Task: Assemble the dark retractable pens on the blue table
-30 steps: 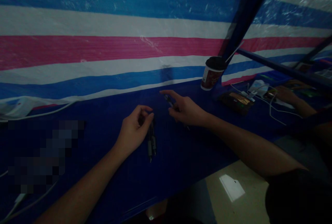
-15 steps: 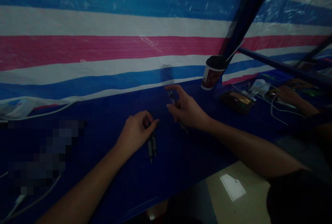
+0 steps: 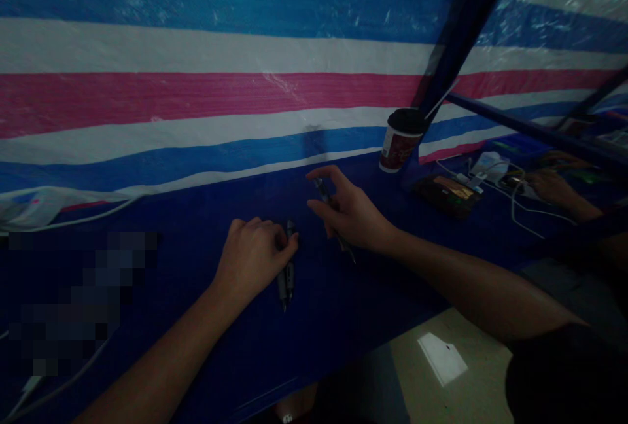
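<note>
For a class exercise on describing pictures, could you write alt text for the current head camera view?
A person's right hand holds a pen over a blue table, while the left hand partly covers two more pens side by side. Behind, a lidded cup stands near a striped sheet.

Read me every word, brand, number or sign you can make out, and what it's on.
No text is readable.
Cup: pale markings on the red side, too blurred to read.
Packet: printed front, too dark and blurred to read.
Pens: no legible marks.
</note>
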`<state>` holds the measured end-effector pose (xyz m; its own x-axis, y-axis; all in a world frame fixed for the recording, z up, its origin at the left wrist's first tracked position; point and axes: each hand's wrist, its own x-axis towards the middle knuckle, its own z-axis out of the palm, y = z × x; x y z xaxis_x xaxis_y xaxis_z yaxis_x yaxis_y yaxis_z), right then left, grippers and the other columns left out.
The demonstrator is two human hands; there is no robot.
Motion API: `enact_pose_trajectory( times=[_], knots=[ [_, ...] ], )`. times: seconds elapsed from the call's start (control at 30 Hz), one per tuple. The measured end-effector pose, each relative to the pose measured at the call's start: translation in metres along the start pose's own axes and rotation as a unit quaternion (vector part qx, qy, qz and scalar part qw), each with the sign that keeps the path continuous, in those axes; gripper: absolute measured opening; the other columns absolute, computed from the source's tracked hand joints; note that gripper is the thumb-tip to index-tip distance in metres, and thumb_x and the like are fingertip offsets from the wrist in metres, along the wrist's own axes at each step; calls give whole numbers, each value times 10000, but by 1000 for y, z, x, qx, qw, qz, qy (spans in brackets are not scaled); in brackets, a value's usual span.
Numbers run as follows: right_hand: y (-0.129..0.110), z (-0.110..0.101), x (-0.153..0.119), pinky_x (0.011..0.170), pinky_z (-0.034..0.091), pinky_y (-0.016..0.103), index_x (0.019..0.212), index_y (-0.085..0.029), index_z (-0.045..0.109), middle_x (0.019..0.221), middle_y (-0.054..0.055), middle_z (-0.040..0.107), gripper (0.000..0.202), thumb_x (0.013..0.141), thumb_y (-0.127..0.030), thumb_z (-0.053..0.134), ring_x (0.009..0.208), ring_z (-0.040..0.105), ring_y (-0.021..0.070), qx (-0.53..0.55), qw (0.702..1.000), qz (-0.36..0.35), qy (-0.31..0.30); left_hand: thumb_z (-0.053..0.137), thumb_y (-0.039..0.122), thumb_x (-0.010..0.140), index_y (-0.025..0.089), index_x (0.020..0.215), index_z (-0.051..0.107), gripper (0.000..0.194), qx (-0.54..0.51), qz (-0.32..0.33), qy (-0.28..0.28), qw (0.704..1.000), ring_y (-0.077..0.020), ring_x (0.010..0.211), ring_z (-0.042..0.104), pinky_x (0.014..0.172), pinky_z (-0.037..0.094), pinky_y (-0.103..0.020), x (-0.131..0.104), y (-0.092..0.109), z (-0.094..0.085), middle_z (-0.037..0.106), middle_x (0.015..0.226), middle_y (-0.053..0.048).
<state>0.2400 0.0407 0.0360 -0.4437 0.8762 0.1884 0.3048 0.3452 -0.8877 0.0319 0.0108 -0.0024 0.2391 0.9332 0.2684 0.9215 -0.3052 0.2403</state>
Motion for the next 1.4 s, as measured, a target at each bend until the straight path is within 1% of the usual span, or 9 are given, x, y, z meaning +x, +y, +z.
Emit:
enact_pose_trajectory(
  times=[0.13, 0.23, 0.33, 0.43, 0.6, 0.73, 0.83, 1.23, 1.4],
  knots=[
    [1, -1, 2, 468, 444, 247, 1517, -219, 322, 549, -98, 581, 614, 972, -219, 605, 444, 581, 141, -17, 999, 21, 17, 654, 441, 839, 245, 511, 581, 389, -135, -40, 57, 988, -210, 591, 603, 747, 410, -394, -2, 0, 0, 649, 562, 8],
    [2, -2, 3, 491, 450, 260, 1425, -205, 405, 544, -87, 578, 469, 988, -222, 573, 471, 590, 146, -22, 1000, 15, 13, 656, 468, 853, 238, 573, 628, 364, -273, -85, 87, 954, -179, 577, 604, 676, 457, -339, -5, 5, -5, 661, 594, 18],
    [1, -2, 3, 509, 456, 265, 1404, -197, 410, 546, -85, 571, 447, 989, -236, 571, 490, 599, 150, -22, 999, 13, 28, 684, 464, 841, 230, 640, 707, 309, -372, -111, 68, 919, -180, 586, 625, 571, 472, -295, -6, 10, -11, 711, 633, -4],
    [0, -2, 3, 514, 459, 266, 1449, -186, 373, 547, -91, 568, 522, 974, -223, 587, 480, 596, 148, -38, 998, 17, 41, 708, 411, 812, 228, 593, 673, 288, -408, -118, 79, 902, -177, 592, 649, 587, 512, -293, -5, 11, -12, 730, 643, -16],
    [-1, -2, 2, 552, 479, 269, 1419, -181, 421, 550, -90, 573, 457, 987, -227, 562, 489, 610, 149, -68, 997, 16, 39, 720, 320, 796, 229, 560, 563, 298, -426, -140, 132, 884, -180, 661, 690, 641, 536, -293, -4, 7, -10, 704, 647, -8],
    [2, -3, 3, 563, 479, 282, 1541, -168, 321, 557, -84, 595, 652, 964, -240, 615, 488, 608, 157, -82, 996, 9, 30, 768, 295, 761, 242, 688, 542, 243, -491, -184, 147, 839, -175, 640, 697, 577, 517, -273, -3, 3, -6, 664, 640, 23],
    [5, -2, 4, 557, 470, 276, 1472, -161, 401, 563, -76, 599, 531, 981, -255, 579, 475, 589, 145, -92, 995, 10, 27, 791, 293, 767, 264, 794, 524, 269, -523, -192, 164, 814, -178, 649, 706, 556, 517, -272, -3, 1, -3, 660, 670, 38],
    [15, 3, 8, 550, 460, 248, 1403, -146, 435, 572, -72, 606, 447, 983, -244, 551, 504, 624, 148, -109, 993, 35, 2, 821, 329, 772, 254, 748, 510, 320, -501, -178, 207, 821, -151, 658, 682, 621, 558, -282, -4, 2, -3, 632, 676, 51],
    [14, 4, 7, 566, 461, 259, 1355, -144, 457, 576, -70, 601, 386, 993, -249, 537, 507, 612, 143, -110, 993, 19, 37, 826, 335, 744, 270, 861, 507, 346, -511, -180, 193, 818, -140, 565, 638, 556, 526, -287, -3, 4, -1, 645, 684, 66]
  ],
)
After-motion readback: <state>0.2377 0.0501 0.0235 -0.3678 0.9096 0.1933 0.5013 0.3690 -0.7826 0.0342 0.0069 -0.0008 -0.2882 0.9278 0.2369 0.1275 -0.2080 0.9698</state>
